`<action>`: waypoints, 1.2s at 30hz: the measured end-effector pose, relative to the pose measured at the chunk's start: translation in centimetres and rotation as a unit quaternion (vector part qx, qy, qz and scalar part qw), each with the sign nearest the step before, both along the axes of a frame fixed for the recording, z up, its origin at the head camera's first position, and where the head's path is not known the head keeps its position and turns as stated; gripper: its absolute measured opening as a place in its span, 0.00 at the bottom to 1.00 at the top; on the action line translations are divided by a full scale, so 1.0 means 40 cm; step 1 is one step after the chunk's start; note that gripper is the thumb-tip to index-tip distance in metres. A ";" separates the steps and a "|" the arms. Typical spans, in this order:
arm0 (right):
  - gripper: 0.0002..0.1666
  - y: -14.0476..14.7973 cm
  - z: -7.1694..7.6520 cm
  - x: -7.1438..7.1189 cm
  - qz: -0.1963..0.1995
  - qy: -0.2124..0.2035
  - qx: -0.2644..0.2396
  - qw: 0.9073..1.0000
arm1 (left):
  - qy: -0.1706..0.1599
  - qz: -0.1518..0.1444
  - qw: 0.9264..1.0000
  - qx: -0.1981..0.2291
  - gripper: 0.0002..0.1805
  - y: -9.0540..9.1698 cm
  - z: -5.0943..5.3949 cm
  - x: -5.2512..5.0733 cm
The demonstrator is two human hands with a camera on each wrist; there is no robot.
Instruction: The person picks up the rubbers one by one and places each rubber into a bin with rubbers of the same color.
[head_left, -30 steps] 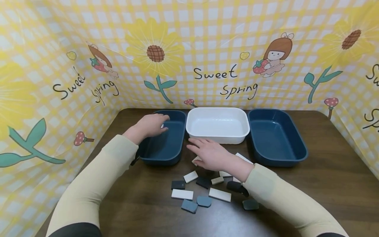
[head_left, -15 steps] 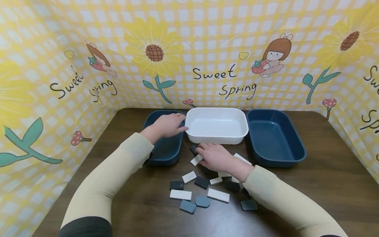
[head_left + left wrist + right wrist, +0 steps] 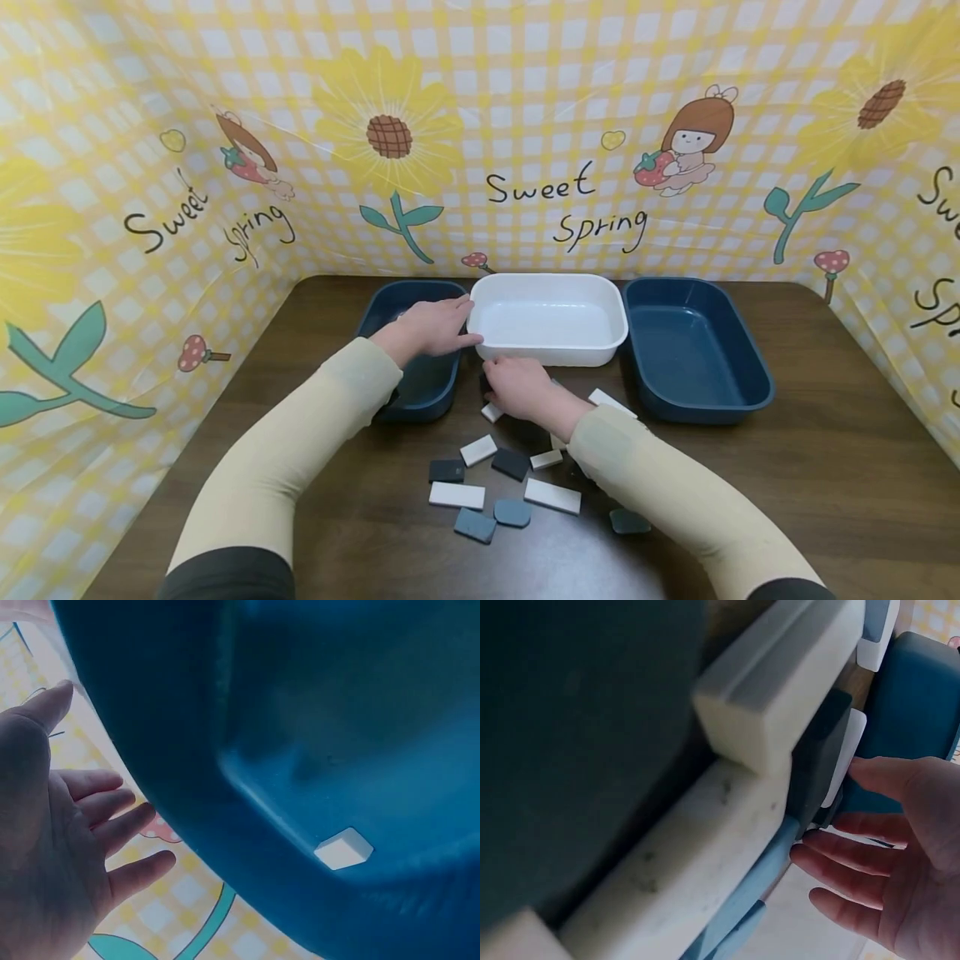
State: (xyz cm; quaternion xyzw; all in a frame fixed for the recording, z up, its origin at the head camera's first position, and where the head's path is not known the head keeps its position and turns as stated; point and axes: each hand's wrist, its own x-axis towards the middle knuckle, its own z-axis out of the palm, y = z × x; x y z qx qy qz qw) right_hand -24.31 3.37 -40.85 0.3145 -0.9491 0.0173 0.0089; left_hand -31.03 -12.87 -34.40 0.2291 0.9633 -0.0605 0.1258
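Observation:
My left hand [image 3: 431, 327] hovers over the right side of the left blue bin [image 3: 420, 407], fingertips by the white bin's [image 3: 547, 356] left rim. Its fingers are spread and hold nothing. Inside that blue bin lies a small white block [image 3: 345, 851], seen in the left wrist view. Just in front of the white bin, my right hand [image 3: 521, 387] reaches down among flat tiles. In the right wrist view its thumb is at a white tile [image 3: 845, 759], beside a dark tile [image 3: 821, 765], with a gap between thumb and fingers. Contact with the tiles is unclear.
Several white, black and grey-blue tiles lie nearer me, including a white one [image 3: 552, 496], a black one [image 3: 447, 471] and a grey-blue one [image 3: 475, 526]. Another blue bin [image 3: 705, 412] stands at the right. A patterned cloth [image 3: 480, 125] hangs behind the table.
My left hand has moved right, from over the left bin's middle to beside the white bin's rim. My right hand has lowered onto the tiles, its fingers more bent downward.

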 end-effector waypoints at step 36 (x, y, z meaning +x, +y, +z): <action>0.15 0.069 0.126 0.043 0.044 -0.051 -0.060 0.996 | -0.001 -0.010 1.000 -0.014 0.41 0.000 0.013 -0.002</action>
